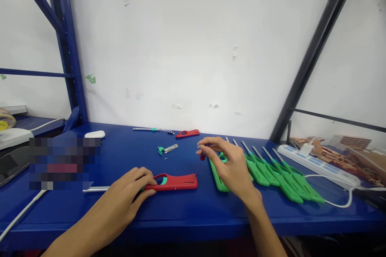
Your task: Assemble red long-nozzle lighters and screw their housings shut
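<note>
A red gas lighter [177, 182] lies flat on the blue table, its metal tube pointing left. My left hand [129, 188] is closed around the lighter near the base of its tube. Between the fingertips of my right hand [227, 160] is a small screwdriver [202, 156] with a dark red handle. Its thin shaft slants down, and the tip meets the right end of the red handle. Behind lie a loose metal tube with wire [144, 129], a red half shell [188, 133], a green trigger piece [161, 150] and a clear part [171, 148].
Several green lighters [283, 180] lie in a row to the right, partly behind my right hand. Beyond them is a white power strip [316, 164] with a cable. A white mouse [95, 134] sits at the back left. Blue rack posts [68, 48] rise at the left.
</note>
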Motion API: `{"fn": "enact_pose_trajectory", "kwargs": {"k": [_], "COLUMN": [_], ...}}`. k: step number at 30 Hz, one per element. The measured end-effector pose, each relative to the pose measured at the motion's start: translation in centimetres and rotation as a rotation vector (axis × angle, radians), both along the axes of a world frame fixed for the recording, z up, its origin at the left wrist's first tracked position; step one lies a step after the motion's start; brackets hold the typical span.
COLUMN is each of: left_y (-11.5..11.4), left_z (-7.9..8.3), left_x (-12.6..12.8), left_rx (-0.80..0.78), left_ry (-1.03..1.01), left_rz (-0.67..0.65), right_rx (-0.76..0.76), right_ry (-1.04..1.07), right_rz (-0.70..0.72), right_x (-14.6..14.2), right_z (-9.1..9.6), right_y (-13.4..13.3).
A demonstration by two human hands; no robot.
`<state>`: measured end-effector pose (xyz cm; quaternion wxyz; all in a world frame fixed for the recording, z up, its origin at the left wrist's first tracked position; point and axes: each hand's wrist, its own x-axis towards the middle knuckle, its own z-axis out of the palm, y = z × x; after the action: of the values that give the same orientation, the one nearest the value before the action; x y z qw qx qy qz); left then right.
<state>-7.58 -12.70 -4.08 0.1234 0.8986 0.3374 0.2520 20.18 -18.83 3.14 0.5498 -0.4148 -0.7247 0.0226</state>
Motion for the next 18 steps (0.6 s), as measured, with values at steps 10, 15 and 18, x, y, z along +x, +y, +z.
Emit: {"fn": "enact_pose_trajectory", "kwargs": {"k": [10,15,18], "left_y": [-0.33,-0.39,-0.41], "left_z": [0.06,0.25,0.34], "left_x": [-0.25,-0.14,-0.07], "left_rx": [-0.010,-0.020,-0.020], "left_ry": [0.006,0.006,0.025], "left_rz": [0.010,0.017,0.025], "right_rx": [0.014,0.035,0.021], "right_ry": [-0.034,-0.044,-0.070], "right_rz": [-0.030,-0.056,-0.052], "right_x": [-0.24,-0.35,-0.47], "right_z": [-0.01,0.05,-0.07], "right_y": [0.07,0.14,0.17]}}
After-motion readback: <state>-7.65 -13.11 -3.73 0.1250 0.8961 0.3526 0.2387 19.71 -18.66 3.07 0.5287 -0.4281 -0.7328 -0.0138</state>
